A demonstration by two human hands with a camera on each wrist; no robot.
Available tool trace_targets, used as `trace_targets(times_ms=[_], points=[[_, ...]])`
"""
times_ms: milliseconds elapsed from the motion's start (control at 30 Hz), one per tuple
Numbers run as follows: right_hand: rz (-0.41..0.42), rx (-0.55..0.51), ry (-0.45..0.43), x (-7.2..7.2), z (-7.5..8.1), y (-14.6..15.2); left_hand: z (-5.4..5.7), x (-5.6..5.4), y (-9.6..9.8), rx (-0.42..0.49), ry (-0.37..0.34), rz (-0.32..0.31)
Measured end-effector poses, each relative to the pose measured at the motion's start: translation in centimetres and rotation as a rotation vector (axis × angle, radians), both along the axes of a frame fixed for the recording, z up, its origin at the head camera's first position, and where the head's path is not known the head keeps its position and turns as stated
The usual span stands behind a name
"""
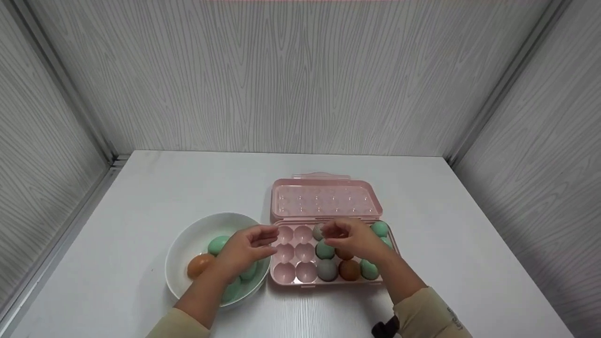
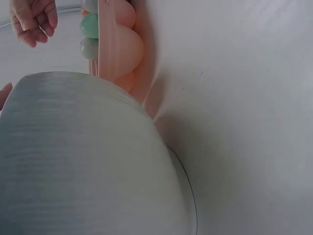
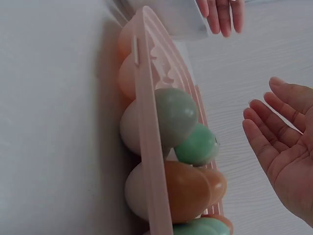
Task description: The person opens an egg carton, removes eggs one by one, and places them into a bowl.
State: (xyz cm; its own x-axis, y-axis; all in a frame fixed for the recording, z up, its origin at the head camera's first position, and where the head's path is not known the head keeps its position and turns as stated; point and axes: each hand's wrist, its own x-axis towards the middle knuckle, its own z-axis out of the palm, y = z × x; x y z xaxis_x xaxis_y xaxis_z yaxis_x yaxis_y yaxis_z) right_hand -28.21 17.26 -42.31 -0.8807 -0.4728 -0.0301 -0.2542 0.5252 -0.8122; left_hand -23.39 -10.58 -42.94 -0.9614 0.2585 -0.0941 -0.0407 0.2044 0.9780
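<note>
Over bowl (image 1: 188, 244), from head: left hand (image 1: 246, 249), fingers loosely apart. Over partly filled carton (image 1: 284, 273): right hand (image 1: 359, 240), thumb and fingers apart. Eggs (image 1: 200, 265) in both. From left wrist: bowl's outer wall (image 2: 98, 161), its eggs hidden. From right wrist: carton's underside cups (image 3: 128, 78), right hand's palm (image 3: 299, 176).

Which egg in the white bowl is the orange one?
It's the leftmost egg in the white bowl, as seen from the head view. The other eggs that show in there are green.

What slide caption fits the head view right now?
Left hand over a white bowl of eggs, right hand over an open, part-filled pink carton.
</note>
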Motion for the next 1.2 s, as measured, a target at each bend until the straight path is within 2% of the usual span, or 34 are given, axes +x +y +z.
trace_targets(times_ms=[167,433,600,900,1100,1200], points=[[0.049,0.018,0.025,0.4,-1.2,0.9,0.0,0.0,0.4,0.019,0.028,-0.034],[0.061,0.115,0.022,1.2,-2.6,1.3,-0.1,0.0,0.6,0.049,0.027,-0.045],[0.088,0.142,0.027,1.1,-3.4,1.5,-0.5,0.1,0.5,0.059,0.038,-0.057],[0.196,0.166,0.089,1.2,-4.2,1.5,-0.6,0.1,0.5,0.058,0.042,-0.062],[0.274,0.226,0.131,1.3,-4.5,1.3,-0.7,0.0,0.4,0.047,0.046,-0.056],[0.272,0.242,0.134,1.3,-4.5,1.2,-0.8,0.0,0.5,0.051,0.053,-0.056]])
